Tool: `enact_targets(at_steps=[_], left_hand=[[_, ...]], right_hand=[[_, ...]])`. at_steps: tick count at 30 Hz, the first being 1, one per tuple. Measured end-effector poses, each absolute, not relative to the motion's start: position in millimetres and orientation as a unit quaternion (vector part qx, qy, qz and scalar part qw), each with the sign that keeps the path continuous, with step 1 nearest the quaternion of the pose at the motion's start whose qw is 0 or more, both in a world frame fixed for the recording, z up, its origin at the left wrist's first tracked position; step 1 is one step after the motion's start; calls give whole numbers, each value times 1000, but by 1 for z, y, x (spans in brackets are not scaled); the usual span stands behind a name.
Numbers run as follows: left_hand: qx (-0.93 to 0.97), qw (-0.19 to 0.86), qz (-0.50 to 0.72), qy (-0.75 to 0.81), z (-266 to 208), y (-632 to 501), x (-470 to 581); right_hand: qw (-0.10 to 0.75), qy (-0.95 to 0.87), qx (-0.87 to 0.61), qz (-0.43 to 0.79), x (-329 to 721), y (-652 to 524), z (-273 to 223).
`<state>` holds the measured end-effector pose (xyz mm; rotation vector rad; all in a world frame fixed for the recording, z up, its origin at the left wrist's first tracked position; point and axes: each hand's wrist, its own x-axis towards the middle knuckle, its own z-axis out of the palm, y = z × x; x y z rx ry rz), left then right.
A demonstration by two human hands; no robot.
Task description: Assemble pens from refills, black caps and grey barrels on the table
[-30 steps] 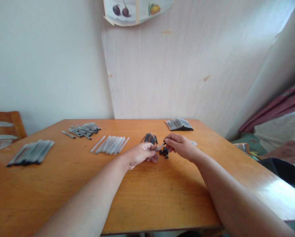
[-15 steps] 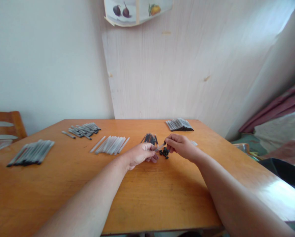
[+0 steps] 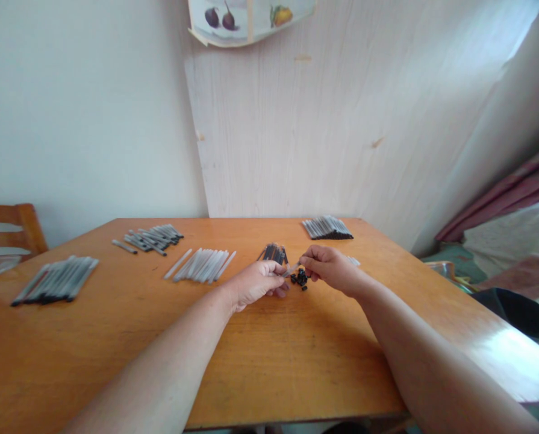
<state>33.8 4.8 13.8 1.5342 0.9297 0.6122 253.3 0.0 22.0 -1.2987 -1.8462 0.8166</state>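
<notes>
My left hand (image 3: 262, 281) is closed on a thin translucent pen barrel (image 3: 291, 270), which slants up to the right. At the barrel's far end, the thumb and fingers of my right hand (image 3: 326, 265) are pinched together; they cover whatever is at that tip. Just below, between the hands, lies a small heap of black pen plugs (image 3: 301, 278). Behind my left hand is a bundle of dark pen refills (image 3: 274, 253), partly hidden by the fingers. A row of bare white translucent barrels (image 3: 203, 266) rests to the left.
Black-tipped pens form a pile (image 3: 154, 239) at the back left, a row (image 3: 56, 280) at the far left and a stack (image 3: 327, 228) at the back right. Small white pieces (image 3: 353, 261) lie beyond my right hand. A wooden chair (image 3: 11, 226) stands left of the table (image 3: 269, 361).
The right fingertips have shifted slightly on the barrel's end, and the black piece seen there before is now covered. My left hand stays in place.
</notes>
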Motion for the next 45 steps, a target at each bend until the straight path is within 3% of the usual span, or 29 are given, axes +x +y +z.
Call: enact_targets(at_steps=[12,22,35,38,45], left_hand=[[670,586,262,372,12,8,31],[708,490,321,395,20,1,38],[808,285,316,407,2,11,34],[794,323,319,406,1,11,36],[654,528,364,403,10,12,36]], right_hand=[[396,-668,-486,402,248,-3,26],[424,-637,-487,422,244,-4,24],[426,-621,-509,417,240,-5,26],[435,-610,-506,427,238,-5,26],[466,-576,-508,440,238,-2,23]])
